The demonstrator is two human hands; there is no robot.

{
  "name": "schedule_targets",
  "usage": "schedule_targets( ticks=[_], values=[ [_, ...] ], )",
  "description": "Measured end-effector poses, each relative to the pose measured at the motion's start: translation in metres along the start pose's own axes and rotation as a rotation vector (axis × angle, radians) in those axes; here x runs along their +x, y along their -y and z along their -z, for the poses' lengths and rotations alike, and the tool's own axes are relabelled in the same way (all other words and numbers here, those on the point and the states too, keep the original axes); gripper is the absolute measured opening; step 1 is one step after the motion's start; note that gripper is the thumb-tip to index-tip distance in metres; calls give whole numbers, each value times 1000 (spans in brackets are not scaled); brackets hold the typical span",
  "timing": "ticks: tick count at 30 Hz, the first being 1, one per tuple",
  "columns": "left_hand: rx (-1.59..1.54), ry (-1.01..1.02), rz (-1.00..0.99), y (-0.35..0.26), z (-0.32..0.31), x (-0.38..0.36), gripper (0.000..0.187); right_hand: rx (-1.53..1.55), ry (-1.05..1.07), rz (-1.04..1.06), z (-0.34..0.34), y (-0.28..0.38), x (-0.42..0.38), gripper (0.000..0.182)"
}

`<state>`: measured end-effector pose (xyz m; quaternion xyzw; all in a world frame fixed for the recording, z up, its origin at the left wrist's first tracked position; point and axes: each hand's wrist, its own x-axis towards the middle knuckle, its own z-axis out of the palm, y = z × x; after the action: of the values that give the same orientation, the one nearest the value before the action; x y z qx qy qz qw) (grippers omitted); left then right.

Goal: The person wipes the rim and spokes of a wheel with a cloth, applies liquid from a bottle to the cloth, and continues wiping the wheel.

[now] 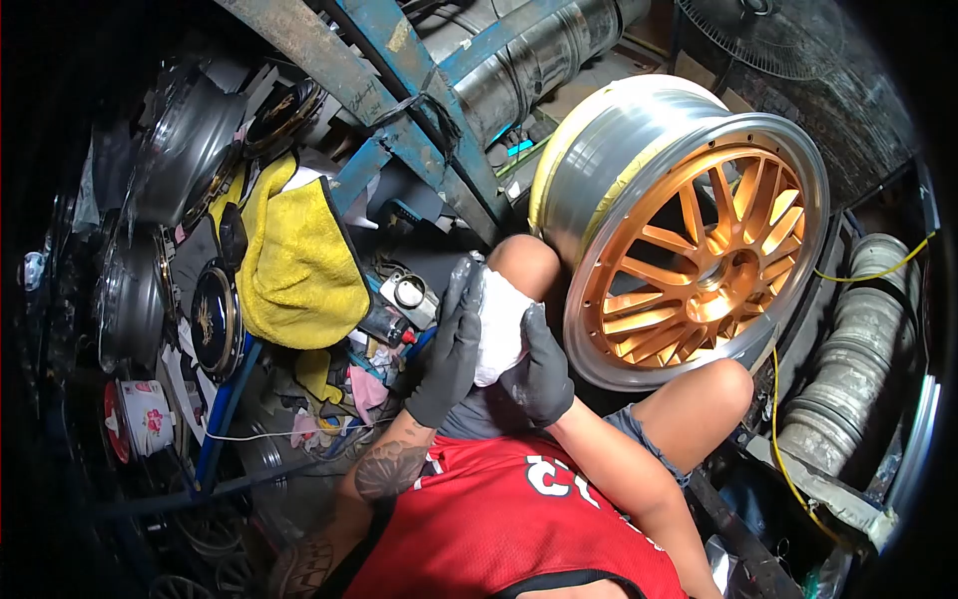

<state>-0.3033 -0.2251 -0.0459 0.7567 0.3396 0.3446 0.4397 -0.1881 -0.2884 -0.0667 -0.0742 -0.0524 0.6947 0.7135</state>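
A bunched white cloth (501, 329) is between my two hands, above my lap and near one bare knee. My left hand (451, 361), in a dark grey glove with pale smears at the fingertips, presses along the cloth's left side. On the opposite side, my right hand (544, 374), gloved in the same dark grey, grips the cloth's edge with the thumb side up. Just beyond my right hand stands a car wheel rim (711, 285) with copper-orange spokes and a polished silver lip, tilted toward me. Yellow material (557, 180) lines part of its barrel.
A yellow towel (299, 265) hangs at the left beside several stacked rims (130, 299). A blue metal frame (424, 110) crosses the top. Bottles and rags clutter the left. A yellow cord (776, 409) runs along the right by a ribbed metal cylinder (848, 349). A fan (758, 30) stands behind.
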Motion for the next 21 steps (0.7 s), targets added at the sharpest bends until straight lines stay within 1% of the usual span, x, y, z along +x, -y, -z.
schedule_targets(
  ticks=[3, 4, 6, 8, 9, 10, 11, 12, 13, 14, 15, 16, 17, 18, 19, 20, 21],
  values=[
    [-70, 3, 40, -4, -2, -3, 53, 122, -8, -71, 3, 3, 0, 54],
    [-85, 1, 58, -7, -2, -5, 53, 100, 18, -68, 3, 3, -1, 53],
    [101, 2, 5, 4, -4, -13, 52, 56, 71, -64, 2, 4, -1, 52],
    [265, -21, -26, 11, -7, -22, 52, -245, 73, -161, 22, 4, -4, 52],
    [330, -39, -30, 5, -10, -24, 51, -401, 65, -201, 30, 7, -6, 52],
    [335, -53, -49, -22, -13, -22, 50, -715, 44, -245, 9, 19, -9, 53],
    [211, -35, -60, -32, -14, -19, 48, -954, 153, -51, 1, 18, -8, 53],
    [41, -96, 0, -27, -18, -33, 49, -1191, 214, 171, -8, 18, -7, 52],
    [-125, -152, 67, -38, -26, -31, 50, -1381, 339, 431, -15, 24, -4, 51],
    [-189, -132, 87, -52, -32, -28, 53, -1330, 269, 456, -25, 36, -9, 51],
    [-101, -73, 5, -59, -34, -23, 50, -1268, 212, 480, -47, 47, -14, 51],
    [88, -1, -163, -62, -33, -22, 48, -1230, 48, 456, -59, 70, -18, 46],
    [308, 85, -387, -67, -30, -14, 48, -1173, -117, 431, -71, 93, -22, 41],
    [441, 132, -591, -70, -29, -1, 48, -1099, -272, 411, -83, 115, -26, 36],
    [448, 172, -750, -73, -31, 17, 46, -815, -387, 606, -90, 133, -23, 31],
    [354, 39, -816, -73, -42, 46, 22, -835, -381, 805, -101, 162, -25, 30],
    [334, 58, -798, -83, -44, 87, 19, -917, -390, 805, -95, 191, -28, 32]
  ],
)
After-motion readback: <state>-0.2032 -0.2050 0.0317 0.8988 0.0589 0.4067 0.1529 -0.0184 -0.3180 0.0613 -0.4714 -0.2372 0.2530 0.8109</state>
